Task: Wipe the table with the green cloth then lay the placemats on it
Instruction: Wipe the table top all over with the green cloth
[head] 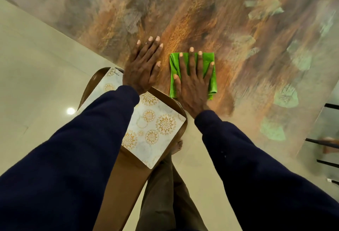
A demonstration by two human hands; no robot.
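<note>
On the near worktop (238,19), pressing green cloth (211,62) under flat, spread right hand (192,84); left hand (143,65) bracing, open. Wiping underway; placemats (156,126) waiting, likely next.

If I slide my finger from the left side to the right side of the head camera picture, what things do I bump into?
Shiny floor → placemat on the brown chair → left hand flat on the table → green cloth under the right hand.
</note>
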